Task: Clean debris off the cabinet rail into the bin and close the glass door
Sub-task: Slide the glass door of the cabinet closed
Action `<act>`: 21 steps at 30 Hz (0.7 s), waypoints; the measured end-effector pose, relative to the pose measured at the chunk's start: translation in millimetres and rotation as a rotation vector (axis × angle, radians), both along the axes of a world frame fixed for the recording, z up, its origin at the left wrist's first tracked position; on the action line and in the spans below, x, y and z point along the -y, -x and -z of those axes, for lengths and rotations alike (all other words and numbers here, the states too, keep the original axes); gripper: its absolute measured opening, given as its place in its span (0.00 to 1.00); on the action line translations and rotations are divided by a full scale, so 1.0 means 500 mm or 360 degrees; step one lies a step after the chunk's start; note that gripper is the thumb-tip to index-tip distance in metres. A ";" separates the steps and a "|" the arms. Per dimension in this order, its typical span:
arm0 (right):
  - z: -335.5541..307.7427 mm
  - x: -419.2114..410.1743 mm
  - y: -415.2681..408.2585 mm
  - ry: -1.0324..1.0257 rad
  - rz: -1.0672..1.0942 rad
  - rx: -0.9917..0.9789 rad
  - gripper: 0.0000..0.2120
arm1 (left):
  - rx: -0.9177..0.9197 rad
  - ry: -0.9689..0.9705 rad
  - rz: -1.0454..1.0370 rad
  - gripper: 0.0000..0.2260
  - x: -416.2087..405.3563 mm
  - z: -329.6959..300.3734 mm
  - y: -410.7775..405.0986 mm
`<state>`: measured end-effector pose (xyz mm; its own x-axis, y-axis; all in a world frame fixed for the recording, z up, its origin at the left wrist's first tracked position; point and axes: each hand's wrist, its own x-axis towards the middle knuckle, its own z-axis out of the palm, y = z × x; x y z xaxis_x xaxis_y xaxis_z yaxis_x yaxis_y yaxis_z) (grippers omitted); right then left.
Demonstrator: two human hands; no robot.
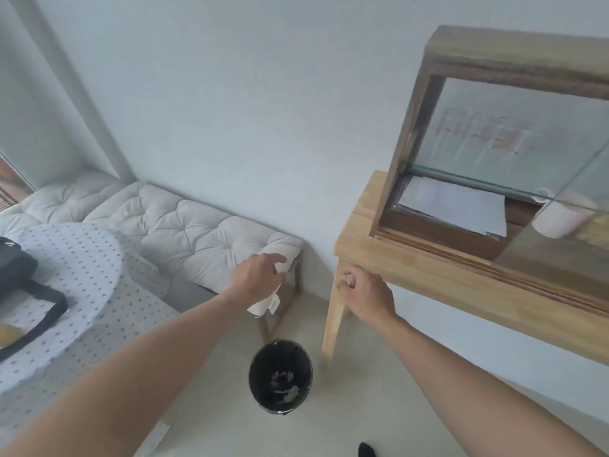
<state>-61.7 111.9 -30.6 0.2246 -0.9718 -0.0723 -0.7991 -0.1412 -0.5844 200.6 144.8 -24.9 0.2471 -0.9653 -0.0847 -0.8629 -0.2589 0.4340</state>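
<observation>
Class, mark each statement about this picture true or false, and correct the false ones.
1. The black bin stands on the floor and already holds scraps. True.
2. The left hand grips the bin's rim. False: it hovers open, above the bench cushion, apart from the bin.
3. The right hand is curled near the wooden table corner. True.
4. The glass cabinet sits on the floor. False: it stands on the wooden table.
5. A pale cup and papers lie inside the cabinet. True.
</observation>
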 end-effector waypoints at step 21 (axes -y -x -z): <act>-0.159 -0.003 0.434 0.0342 0.0718 -0.0097 0.17 | 0.0084 0.0329 0.0535 0.28 0.133 -0.160 0.355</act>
<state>-278.9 113.6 48.6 -0.2196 -0.9654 0.1405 -0.8400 0.1139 -0.5305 22.9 78.3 55.3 -0.0870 -0.9884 0.1243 -0.9071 0.1302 0.4003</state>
